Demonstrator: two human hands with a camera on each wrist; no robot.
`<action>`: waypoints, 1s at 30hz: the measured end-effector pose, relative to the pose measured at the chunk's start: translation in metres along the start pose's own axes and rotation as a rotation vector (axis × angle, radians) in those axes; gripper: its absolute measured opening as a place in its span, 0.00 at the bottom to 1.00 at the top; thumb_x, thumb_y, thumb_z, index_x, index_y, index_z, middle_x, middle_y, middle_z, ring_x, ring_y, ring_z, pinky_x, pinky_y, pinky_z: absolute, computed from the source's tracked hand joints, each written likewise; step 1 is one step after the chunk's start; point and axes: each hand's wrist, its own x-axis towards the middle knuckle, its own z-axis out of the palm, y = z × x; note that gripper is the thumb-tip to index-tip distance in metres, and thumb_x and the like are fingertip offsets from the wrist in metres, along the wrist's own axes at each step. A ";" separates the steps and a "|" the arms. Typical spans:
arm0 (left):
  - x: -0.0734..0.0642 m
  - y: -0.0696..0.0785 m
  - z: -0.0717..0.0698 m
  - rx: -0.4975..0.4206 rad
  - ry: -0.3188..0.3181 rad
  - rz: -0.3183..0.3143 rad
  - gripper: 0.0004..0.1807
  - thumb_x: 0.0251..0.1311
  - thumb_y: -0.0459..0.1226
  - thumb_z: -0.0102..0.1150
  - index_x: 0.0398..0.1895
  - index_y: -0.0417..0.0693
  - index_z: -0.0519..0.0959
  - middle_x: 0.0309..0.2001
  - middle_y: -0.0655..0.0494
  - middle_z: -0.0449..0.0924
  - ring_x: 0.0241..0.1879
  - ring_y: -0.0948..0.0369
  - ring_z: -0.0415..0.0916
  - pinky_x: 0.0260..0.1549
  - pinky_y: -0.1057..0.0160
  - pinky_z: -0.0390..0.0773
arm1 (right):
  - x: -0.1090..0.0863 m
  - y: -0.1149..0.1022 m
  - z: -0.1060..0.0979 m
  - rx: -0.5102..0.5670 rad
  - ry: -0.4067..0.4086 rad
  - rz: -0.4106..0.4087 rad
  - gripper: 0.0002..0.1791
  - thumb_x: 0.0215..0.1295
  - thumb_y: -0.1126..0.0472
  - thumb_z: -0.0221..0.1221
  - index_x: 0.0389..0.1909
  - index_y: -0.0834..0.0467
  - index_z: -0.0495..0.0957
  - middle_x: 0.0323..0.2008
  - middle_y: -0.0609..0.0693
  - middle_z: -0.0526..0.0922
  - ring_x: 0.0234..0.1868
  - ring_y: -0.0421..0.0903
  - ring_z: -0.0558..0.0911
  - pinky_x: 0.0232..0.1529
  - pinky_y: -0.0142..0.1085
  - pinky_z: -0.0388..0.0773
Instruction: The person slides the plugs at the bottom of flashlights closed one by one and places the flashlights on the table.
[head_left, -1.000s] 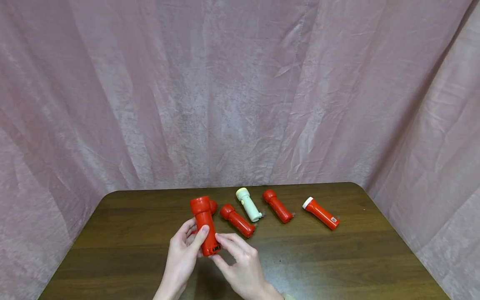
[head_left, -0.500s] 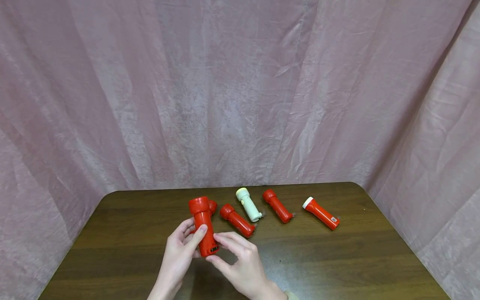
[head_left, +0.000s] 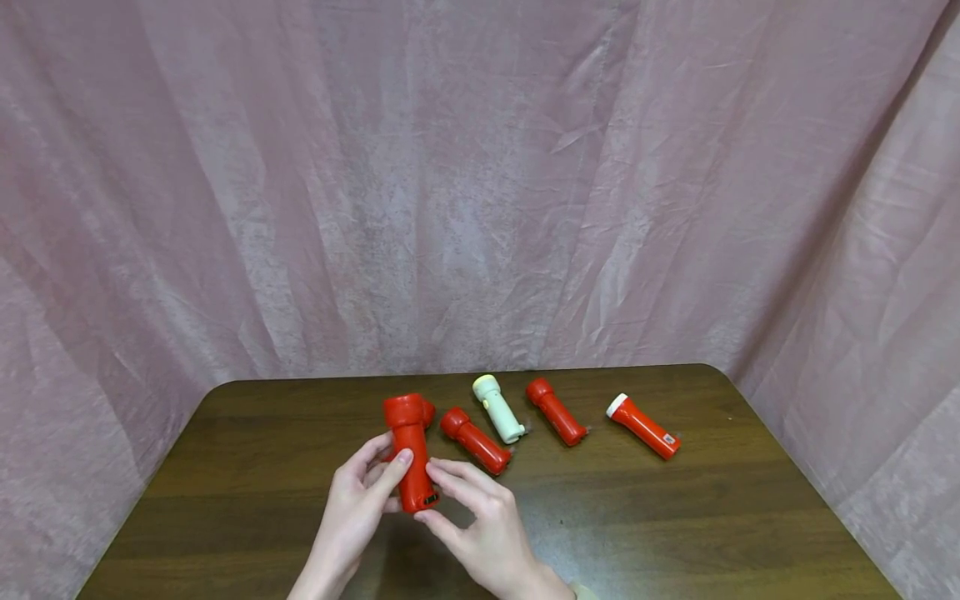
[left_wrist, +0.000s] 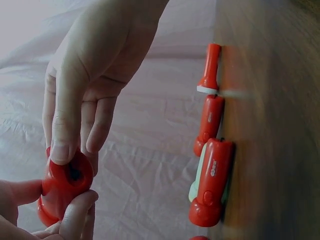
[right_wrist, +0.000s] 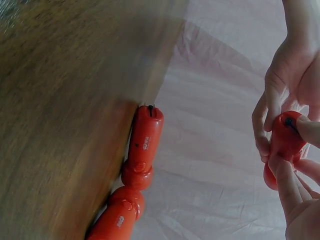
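A red flashlight [head_left: 410,433] is held above the table, lamp head up and tail end toward me. My left hand [head_left: 358,498] grips its barrel, thumb along the front. At the tail, beside a small dark slot, my right hand [head_left: 483,512] pinches it between thumb and fingers. The left wrist view shows the dark recess in the end of this flashlight [left_wrist: 54,197], with both hands around it. Both hands are also on the flashlight [right_wrist: 287,145] in the right wrist view. Another red flashlight [head_left: 428,412] lies behind, mostly hidden.
Farther right on the brown wooden table [head_left: 247,500] lie a red flashlight [head_left: 476,442], a pale green one [head_left: 499,412], another red one [head_left: 557,414] and a red one with a white head [head_left: 645,427]. A pink curtain [head_left: 480,183] hangs behind the table.
Over the last half second the held flashlight's head has shifted slightly right, covering more of the one behind it. Both hands keep their hold; the flashlights on the table stay put.
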 end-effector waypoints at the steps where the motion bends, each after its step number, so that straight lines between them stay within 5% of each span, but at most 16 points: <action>1: 0.000 0.000 0.000 0.004 0.003 -0.001 0.28 0.73 0.37 0.62 0.72 0.38 0.72 0.55 0.43 0.83 0.40 0.67 0.87 0.33 0.62 0.89 | 0.000 0.000 0.000 -0.007 -0.003 -0.001 0.27 0.55 0.65 0.78 0.58 0.63 0.84 0.52 0.55 0.90 0.45 0.45 0.92 0.50 0.24 0.86; 16: 0.002 -0.004 -0.003 0.034 0.010 -0.022 0.28 0.72 0.37 0.64 0.71 0.36 0.73 0.51 0.45 0.85 0.37 0.67 0.87 0.33 0.63 0.90 | -0.001 -0.001 -0.001 -0.003 -0.047 0.004 0.26 0.55 0.65 0.78 0.56 0.63 0.85 0.50 0.55 0.91 0.45 0.44 0.92 0.49 0.22 0.86; 30: 0.004 -0.021 -0.029 0.154 -0.010 -0.073 0.30 0.72 0.40 0.64 0.72 0.34 0.72 0.58 0.38 0.85 0.39 0.65 0.88 0.36 0.58 0.92 | -0.001 -0.006 0.012 0.013 -0.305 0.193 0.23 0.61 0.63 0.74 0.57 0.64 0.86 0.52 0.56 0.91 0.48 0.46 0.92 0.51 0.21 0.84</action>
